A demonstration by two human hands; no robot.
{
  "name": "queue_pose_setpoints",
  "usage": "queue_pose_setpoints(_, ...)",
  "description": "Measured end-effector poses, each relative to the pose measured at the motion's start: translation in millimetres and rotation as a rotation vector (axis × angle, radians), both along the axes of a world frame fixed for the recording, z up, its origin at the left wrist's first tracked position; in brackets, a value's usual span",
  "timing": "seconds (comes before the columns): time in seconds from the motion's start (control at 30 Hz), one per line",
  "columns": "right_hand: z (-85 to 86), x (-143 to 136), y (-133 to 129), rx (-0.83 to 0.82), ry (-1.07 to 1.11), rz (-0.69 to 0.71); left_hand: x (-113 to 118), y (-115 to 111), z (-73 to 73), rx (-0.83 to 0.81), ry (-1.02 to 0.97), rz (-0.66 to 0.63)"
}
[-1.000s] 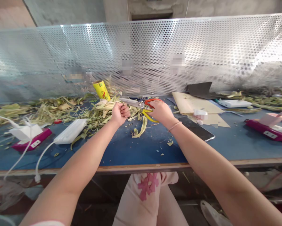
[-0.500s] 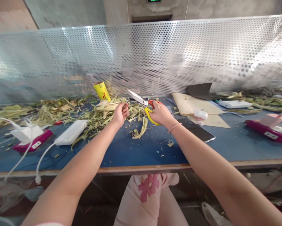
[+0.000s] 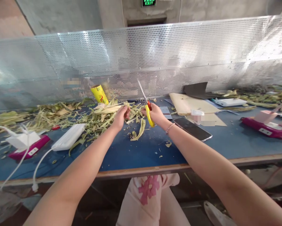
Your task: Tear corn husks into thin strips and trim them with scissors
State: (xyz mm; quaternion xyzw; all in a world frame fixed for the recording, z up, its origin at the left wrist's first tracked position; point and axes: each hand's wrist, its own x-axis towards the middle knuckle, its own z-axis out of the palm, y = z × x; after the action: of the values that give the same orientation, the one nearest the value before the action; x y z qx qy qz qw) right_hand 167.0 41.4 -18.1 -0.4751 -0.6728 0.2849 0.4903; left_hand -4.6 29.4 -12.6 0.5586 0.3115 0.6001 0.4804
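My left hand (image 3: 122, 116) is closed with curled fingers round the end of a pale, dry plant stalk (image 3: 109, 109) that lies over the heap of withered greens (image 3: 91, 121). To its right, my right hand (image 3: 154, 112) grips a pair of scissors (image 3: 149, 113) with yellow and red handles, its narrow blades pointing up and slightly left. A curled dry leaf (image 3: 140, 131) rests on the blue table (image 3: 131, 157) below and between the hands. Small plant scraps are scattered around it.
A yellow tube (image 3: 99, 94) leans behind the heap. At left are a white power bank (image 3: 69, 137) and a magenta power strip (image 3: 40, 146). A black phone (image 3: 193, 128), brown paper (image 3: 190, 105) and another magenta strip (image 3: 264, 128) lie right. A perforated metal screen (image 3: 141, 56) stands behind.
The scissors have turned from pointing left to nearly upright, and their blades look closer together. My right hand has rotated with them. The whole view has shifted slightly.
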Motion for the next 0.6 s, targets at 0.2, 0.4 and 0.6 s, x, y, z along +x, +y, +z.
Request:
queue_pose_setpoints(0.2,3.9,-8,-6,0.083,0.403,0.311,13,-12,-0.3,-0.041,0.073,-0.118)
queue_pose_setpoints(0.4,5.6,-11,-11,0.111,0.375,0.285,21,-18,-0.9,-0.029,0.107,-0.172)
queue_pose_setpoints(0.6,3.7,-10,-11,0.129,0.303,0.238,18,-15,-1.0,0.004,0.140,-0.105)
